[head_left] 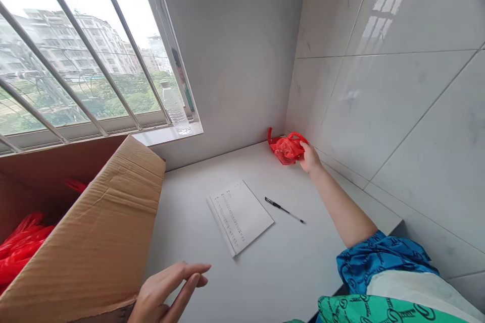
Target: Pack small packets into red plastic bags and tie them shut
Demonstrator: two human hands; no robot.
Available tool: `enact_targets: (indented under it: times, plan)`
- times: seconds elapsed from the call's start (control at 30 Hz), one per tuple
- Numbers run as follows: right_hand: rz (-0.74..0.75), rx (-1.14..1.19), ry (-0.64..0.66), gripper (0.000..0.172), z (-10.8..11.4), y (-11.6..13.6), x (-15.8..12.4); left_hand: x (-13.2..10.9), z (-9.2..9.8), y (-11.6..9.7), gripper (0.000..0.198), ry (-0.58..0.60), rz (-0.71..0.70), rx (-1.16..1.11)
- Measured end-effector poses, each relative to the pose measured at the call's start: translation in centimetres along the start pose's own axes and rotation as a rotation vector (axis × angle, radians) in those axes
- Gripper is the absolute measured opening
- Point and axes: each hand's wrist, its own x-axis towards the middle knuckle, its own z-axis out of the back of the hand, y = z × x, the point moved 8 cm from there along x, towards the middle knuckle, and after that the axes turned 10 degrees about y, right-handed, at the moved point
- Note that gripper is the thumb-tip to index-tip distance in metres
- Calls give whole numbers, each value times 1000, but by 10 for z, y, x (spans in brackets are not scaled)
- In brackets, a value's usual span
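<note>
At the far right corner of the white table, my right hand [309, 157] is closed on the right side of a crumpled red plastic bag [287, 150]. The bag rests on the tabletop near the walls, one handle loop sticking up at its left. What the bag contains, if anything, cannot be made out. My left hand [172, 290] hovers over the near left part of the table beside a cardboard box [113, 222]. Its fingers are loosely bent and slightly apart, with nothing in them. Between my hands lie a notebook with handwritten lines [240, 217] and a black pen [284, 209].
More red plastic bags [22, 247] fill part of the open box at left. A clear water bottle [175, 110] stands on the windowsill by the barred window. A grey wall [235, 60] and a tiled wall [397, 111] border the white table [189, 202].
</note>
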Motion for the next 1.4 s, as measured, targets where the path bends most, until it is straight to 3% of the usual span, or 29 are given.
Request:
enact_targets:
  times: [0.1,0.23,0.37,0.53,0.67,0.77,1.07,1.4]
  plan:
    - [-60,192,258,41,-57,8,-34,31,-31,13,31,52,188,-317]
    - [-300,604,648,33,-142,3,-96,69,-66,29,61,45,351,-731]
    - [-458,702,765,34,-181,-12,-143,93,-72,38,57,-39,281,-826]
    - [-467,615,725,64,-174,-25,-164,91,-64,63,43,-211,305,-728]
    - [-429,335,823,60,-171,-32,-175,87,-66,77,41,-266,323,-745]
    - [-415,247,776,63,-168,-43,-171,85,-70,86,44,-271,348,-791]
    - [-466,313,691,50,-167,-61,-169,81,-75,97,42,-277,345,-877]
    - [-526,366,739,44,-170,-50,-176,79,-75,104,40,-333,317,-920]
